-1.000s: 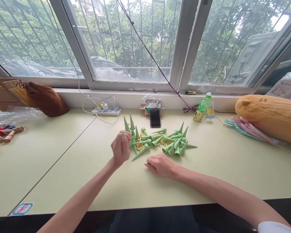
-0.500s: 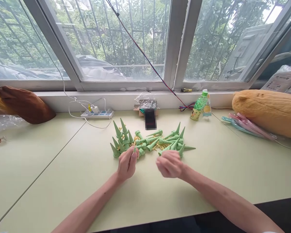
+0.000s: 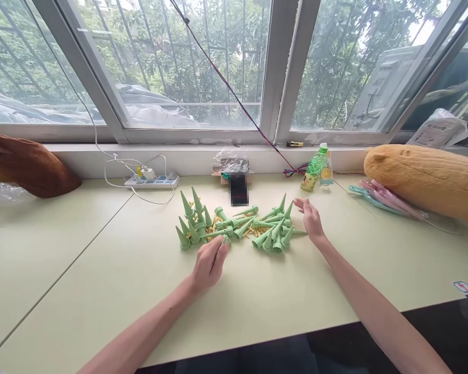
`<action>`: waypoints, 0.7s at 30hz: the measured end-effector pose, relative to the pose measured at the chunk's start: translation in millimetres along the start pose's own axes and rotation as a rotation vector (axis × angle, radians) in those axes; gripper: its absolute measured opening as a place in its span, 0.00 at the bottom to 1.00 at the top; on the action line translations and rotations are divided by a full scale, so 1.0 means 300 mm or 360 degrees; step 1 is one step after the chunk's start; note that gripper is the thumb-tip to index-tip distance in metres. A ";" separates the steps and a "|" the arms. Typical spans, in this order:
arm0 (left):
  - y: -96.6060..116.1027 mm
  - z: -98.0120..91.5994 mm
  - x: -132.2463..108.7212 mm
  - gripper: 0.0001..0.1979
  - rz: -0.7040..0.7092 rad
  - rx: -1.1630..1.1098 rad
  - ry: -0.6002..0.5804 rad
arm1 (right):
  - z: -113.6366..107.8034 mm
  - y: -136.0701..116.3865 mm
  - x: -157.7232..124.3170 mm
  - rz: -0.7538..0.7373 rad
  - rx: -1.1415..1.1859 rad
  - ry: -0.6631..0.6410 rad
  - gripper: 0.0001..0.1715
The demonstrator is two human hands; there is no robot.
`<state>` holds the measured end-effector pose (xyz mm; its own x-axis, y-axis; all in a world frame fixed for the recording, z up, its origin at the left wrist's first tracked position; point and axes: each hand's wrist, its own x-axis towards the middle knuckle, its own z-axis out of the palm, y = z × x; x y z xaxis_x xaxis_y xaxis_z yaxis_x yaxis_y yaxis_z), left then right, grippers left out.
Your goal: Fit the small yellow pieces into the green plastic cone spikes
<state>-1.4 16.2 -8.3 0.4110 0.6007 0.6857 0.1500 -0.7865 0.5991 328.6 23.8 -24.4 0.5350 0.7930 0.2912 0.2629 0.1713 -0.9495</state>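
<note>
My left hand (image 3: 210, 262) pinches a green cone (image 3: 225, 239), mostly hidden, at seven o'clock of the cone pile (image 3: 244, 229). My right hand (image 3: 312, 222) is at three o'clock, fingers (image 3: 306, 206) a bit apart — if it bumps the pointy cones (image 3: 288, 210) there, they could tip and roll.

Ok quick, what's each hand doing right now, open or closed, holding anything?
Left hand: closed, holding a green cone, mostly hidden in the fist.
Right hand: open, beside the heap of cones; can't tell if it's touching them.
</note>
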 end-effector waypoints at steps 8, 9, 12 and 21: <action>-0.006 0.004 -0.009 0.19 -0.0122 0.0066 -0.0090 | 0.078 0.032 0.003 0.0295 0.0468 -0.0483 0.42; -0.007 0.004 -0.011 0.18 -0.0121 0.0071 -0.0106 | 0.081 0.030 -0.001 0.0303 0.0480 -0.0506 0.42; -0.009 0.006 -0.015 0.17 -0.0113 0.0071 -0.0152 | 0.085 0.022 -0.008 0.0333 0.0503 -0.0566 0.41; -0.021 0.015 -0.023 0.14 -0.0113 0.0067 -0.0220 | 0.115 0.010 -0.016 0.0350 0.0549 -0.0760 0.40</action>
<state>-1.1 16.4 -18.9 0.5172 0.6320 0.5771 0.2194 -0.7497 0.6243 299.1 40.5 -32.6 0.1085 0.9912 0.0761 -0.1292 0.0900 -0.9875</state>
